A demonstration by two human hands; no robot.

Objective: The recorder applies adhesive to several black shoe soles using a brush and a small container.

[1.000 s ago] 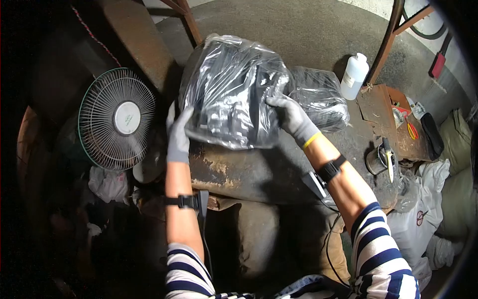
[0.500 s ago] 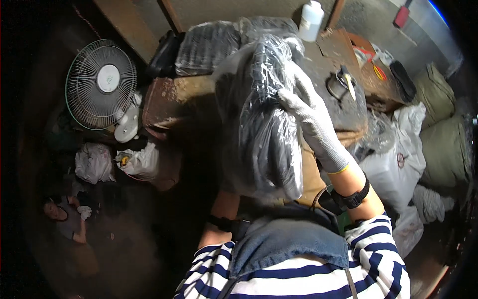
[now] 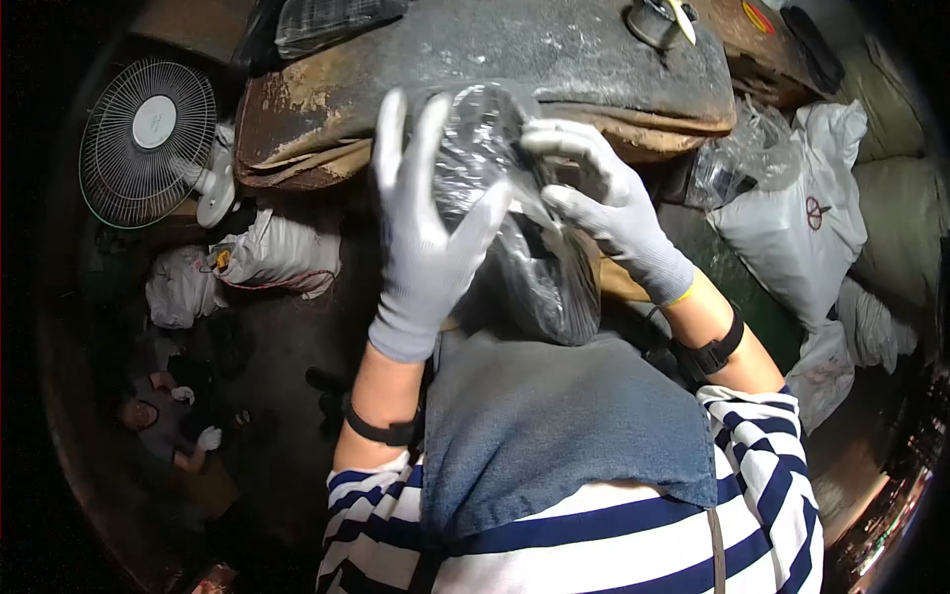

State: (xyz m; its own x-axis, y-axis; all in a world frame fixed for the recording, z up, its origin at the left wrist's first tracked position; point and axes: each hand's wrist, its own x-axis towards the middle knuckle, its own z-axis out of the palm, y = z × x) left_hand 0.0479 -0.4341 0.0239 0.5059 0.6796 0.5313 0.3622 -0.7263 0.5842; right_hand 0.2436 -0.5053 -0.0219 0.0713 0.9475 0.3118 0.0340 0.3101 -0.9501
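Note:
A black bundle in shiny clear plastic (image 3: 480, 129) lies tilted between my hands, its lower end near my blue apron. The plastic hides what the black contents are. My left hand (image 3: 426, 218), in a white knitted glove, rests against the bundle's left side with fingers stretched apart and the thumb across its face. On the other side my right hand (image 3: 604, 193), gloved too, curls its fingers and thumb at the bundle's right edge, gripping the plastic there.
Ahead stands a worn, dark-topped bench (image 3: 554, 59) bearing another wrapped black bundle (image 3: 332, 20) and a round metal tin (image 3: 658, 22). White sacks (image 3: 792, 228) lie at right. A fan (image 3: 148, 139) and more bags (image 3: 272, 252) are at left; a co-worker (image 3: 163, 416) sits lower left.
The bundle has come lower and tilted. My left hand, hidden behind it before, now shows at its left side. My right hand has curled at its edge. The view has shifted downward.

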